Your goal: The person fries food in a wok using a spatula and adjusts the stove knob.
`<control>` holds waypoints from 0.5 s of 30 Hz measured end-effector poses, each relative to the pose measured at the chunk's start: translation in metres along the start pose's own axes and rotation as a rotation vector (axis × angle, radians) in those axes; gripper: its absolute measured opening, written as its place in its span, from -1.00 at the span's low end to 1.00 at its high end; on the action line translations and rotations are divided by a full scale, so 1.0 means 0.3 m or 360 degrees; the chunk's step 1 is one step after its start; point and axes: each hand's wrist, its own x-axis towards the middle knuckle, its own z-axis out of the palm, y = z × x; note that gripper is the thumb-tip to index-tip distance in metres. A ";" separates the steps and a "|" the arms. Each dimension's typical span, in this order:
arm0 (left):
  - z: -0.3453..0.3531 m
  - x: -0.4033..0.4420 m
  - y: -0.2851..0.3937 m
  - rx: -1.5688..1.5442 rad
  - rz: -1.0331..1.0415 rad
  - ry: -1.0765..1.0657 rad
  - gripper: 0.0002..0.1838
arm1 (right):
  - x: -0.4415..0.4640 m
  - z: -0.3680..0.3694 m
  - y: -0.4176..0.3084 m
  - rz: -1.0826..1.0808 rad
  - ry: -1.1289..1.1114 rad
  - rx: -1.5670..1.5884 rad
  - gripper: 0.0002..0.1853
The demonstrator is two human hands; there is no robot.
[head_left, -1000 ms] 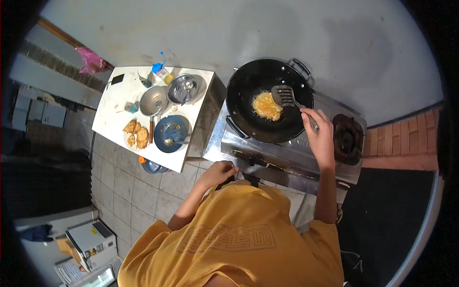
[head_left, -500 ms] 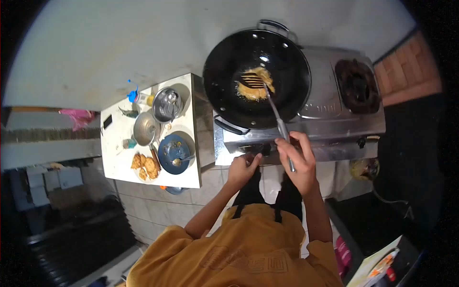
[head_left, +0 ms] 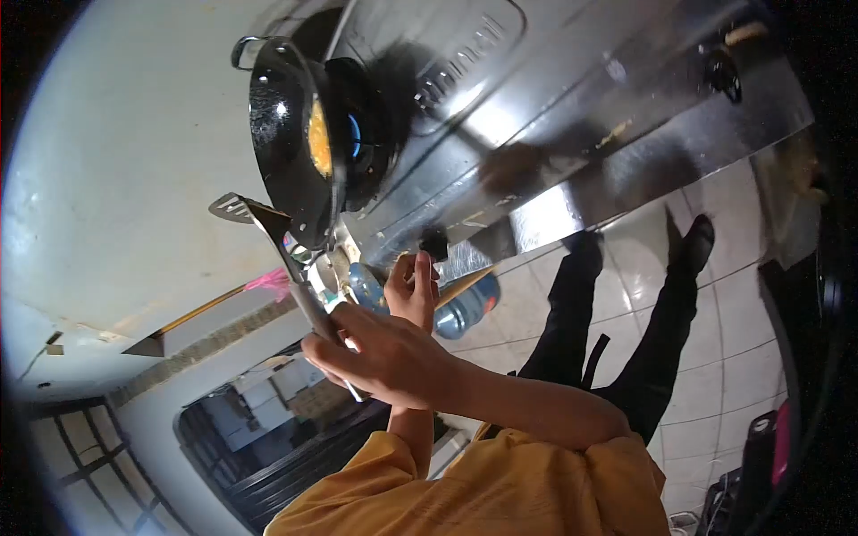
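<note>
Head view, strongly tilted. The right hand (head_left: pixel 384 357) is closed around the handle of a slotted metal spatula (head_left: pixel 301 290), with the fingers wrapped about the grip and the handle's end projecting beyond them. The spatula slants upward toward the wall, its slotted head raised outside the wok and well apart from the food. The left hand (head_left: pixel 413 288), just beyond the right, is half open with fingers loosely bent; nothing is seen in its grasp. Its fingertips lie near a dark stove knob (head_left: pixel 434 242) on the front of the stove (head_left: pixel 536 116); whether they touch it cannot be determined.

The black wok (head_left: pixel 284 152), seen obliquely, occupies the end of the stove nearest the side table (head_left: pixel 465 286), toward the wall (head_left: pixel 116 196). One loop handle (head_left: pixel 248 51) projects at its far side. The golden food (head_left: pixel 319 140) lies inside the wok, partly cut off from view by the near rim. A blue flame (head_left: pixel 355 135) shows at the burner beneath the wok. A second knob (head_left: pixel 721 75) is set near the opposite end of the stove's front.

Beyond the left hand, a blue dish (head_left: pixel 367 288) and a metal pan (head_left: pixel 334 271) rest on the side table, both partly hidden. A translucent blue container (head_left: pixel 465 310) appears below the side table's edge, above the tiled floor (head_left: pixel 527 344). Farther off, a pink bag (head_left: pixel 268 283) hangs at a pole (head_left: pixel 204 311) along the wall.
</note>
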 end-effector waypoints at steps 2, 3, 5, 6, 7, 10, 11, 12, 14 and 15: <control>0.021 -0.012 0.003 -0.0061 0.0015 0.0030 -0.65 | -0.011 -0.039 0.002 -0.0002 0.0036 0.0029 -0.65; 0.021 -0.009 -0.008 0.0111 0.0102 0.0067 -0.66 | -0.013 -0.055 0.003 -0.0025 0.0045 0.0018 -0.65; 0.016 0.008 -0.059 0.0344 0.0207 0.0132 -0.67 | -0.028 -0.055 0.015 0.0013 0.0068 0.0026 -0.62; 0.012 0.010 -0.078 0.0358 0.0212 0.0131 -0.67 | -0.033 -0.055 0.016 0.0044 0.0071 0.0021 -0.60; 0.008 0.010 -0.094 0.0330 0.0141 0.0129 -0.67 | -0.040 -0.055 0.018 0.0044 0.0082 0.0024 -0.60; 0.026 -0.005 -0.079 0.0234 0.0043 0.0115 -0.66 | -0.063 -0.064 0.019 0.0045 0.0094 0.0040 -0.60; 0.035 -0.007 -0.070 0.0164 0.0018 0.0105 -0.66 | -0.070 -0.072 0.018 0.0058 0.0053 0.0060 -0.59; 0.040 -0.003 -0.074 0.0167 0.0016 0.0109 -0.66 | -0.075 -0.074 0.017 0.0069 0.0011 0.0085 -0.58; 0.052 0.003 -0.086 0.0125 0.0108 0.0183 -0.63 | -0.085 -0.069 0.018 0.0060 0.0037 0.0101 -0.57; 0.052 0.001 -0.086 0.0126 0.0108 0.0186 -0.63 | -0.088 -0.066 0.019 0.0051 0.0067 0.0109 -0.57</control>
